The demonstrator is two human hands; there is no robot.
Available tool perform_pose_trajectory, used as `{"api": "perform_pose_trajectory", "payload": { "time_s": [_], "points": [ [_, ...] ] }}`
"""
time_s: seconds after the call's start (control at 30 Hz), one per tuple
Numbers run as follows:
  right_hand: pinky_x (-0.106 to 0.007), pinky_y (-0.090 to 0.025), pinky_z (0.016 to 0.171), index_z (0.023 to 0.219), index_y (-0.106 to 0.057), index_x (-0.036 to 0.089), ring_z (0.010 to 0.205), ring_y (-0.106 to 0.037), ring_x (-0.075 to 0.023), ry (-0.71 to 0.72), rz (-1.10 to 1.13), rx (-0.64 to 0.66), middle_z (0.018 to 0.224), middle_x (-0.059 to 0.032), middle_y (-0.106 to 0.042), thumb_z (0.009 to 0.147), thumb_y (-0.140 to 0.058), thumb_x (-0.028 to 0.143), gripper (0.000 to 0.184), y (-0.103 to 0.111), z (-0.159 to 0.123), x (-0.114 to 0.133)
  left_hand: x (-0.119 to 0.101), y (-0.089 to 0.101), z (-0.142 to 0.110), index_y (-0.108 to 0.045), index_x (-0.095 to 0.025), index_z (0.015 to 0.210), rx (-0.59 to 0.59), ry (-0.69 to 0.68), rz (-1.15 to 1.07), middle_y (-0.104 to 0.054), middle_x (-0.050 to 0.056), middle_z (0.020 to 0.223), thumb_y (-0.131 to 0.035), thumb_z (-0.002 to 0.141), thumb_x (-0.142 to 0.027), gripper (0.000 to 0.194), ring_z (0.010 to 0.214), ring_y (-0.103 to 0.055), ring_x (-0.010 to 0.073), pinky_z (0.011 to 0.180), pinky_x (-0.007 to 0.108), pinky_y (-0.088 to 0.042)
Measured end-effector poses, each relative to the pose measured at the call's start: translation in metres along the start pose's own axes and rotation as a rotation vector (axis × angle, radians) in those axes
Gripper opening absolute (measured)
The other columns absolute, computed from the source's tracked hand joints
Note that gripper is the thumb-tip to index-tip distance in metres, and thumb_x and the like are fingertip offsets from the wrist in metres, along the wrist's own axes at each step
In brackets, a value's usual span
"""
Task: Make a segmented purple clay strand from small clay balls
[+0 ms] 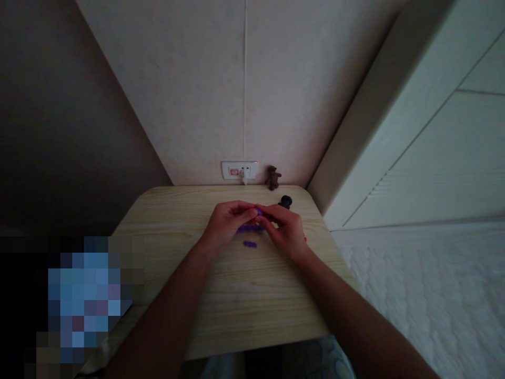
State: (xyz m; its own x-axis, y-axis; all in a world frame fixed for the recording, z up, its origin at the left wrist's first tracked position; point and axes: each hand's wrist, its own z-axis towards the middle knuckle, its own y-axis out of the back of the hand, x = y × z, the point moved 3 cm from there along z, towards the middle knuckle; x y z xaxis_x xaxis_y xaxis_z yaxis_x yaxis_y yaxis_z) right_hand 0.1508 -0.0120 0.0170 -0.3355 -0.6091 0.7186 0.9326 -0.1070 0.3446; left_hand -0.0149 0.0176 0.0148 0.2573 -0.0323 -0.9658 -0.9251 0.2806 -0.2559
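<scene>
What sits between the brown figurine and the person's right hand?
A small black object, its lower part seemingly hidden by the right hand; the brown figurine stands farther back. Shows in the head view.

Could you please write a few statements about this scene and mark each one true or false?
1. The left hand and right hand meet at a small purple piece. True.
2. The brown figurine is left of the wall socket. False: the figurine is to the socket's right.
3. A short purple strip lies on the table, apart from both hands. True.
4. Nothing is plugged into the socket. False: a white plug is in it.
5. A black object is beyond the right hand. True.
</scene>
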Motion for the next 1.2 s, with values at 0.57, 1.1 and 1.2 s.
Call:
{"api": "perform_pose_trajectory", "payload": {
  "time_s": [0.57, 1.1, 1.2],
  "points": [
    [-0.032, -0.06, 0.075, 0.123, -0.075, 0.027, 0.078, -0.069, -0.0163, 0.035, -0.003, -0.021, 0.093, -0.0053, -0.076, 0.093, -0.072, 0.035, 0.031, 0.001, 0.001, 0.011, -0.003, -0.001, 0.001, -0.08, -0.014, 0.081, 0.063, -0.032, 0.096, -0.078, 0.007, 0.08, -0.085, 0.075, -0.042, 0.029, 0.074, -0.07, 0.0164, 0.077, 0.031, -0.058],
    [-0.061, -0.031, 0.126, 0.154, -0.049, 0.019, 0.154, -0.036, -0.0308, 0.166, -0.199, 0.09, 0.161, -0.0176, -0.045, 0.107, -0.038, 0.043, 0.054, -0.028, 0.018, 0.095, -0.06, -0.054, -0.002, -0.071, -0.016, 0.116, -0.009, -0.002, -0.411, -0.073, 0.016, 0.129, -0.04, 0.092, -0.077, 0.072, 0.126, -0.066, 0.0308, 0.108, 0.043, -0.052],
    [-0.059, -0.012, 0.132, 0.163, -0.031, 0.017, 0.163, -0.014, -0.0275, 0.04, -0.06, 0.084, 0.173, -0.0145, -0.024, 0.105, -0.02, 0.062, 0.074, -0.012, 0.047, 0.101, -0.068, -0.085, -0.005, -0.068, -0.023, 0.127, -0.041, -0.18, -0.365, -0.064, 0.009, 0.146, -0.042, 0.097, -0.066, 0.058, 0.141, -0.055, 0.0284, 0.117, 0.042, -0.044]
  ]
}}
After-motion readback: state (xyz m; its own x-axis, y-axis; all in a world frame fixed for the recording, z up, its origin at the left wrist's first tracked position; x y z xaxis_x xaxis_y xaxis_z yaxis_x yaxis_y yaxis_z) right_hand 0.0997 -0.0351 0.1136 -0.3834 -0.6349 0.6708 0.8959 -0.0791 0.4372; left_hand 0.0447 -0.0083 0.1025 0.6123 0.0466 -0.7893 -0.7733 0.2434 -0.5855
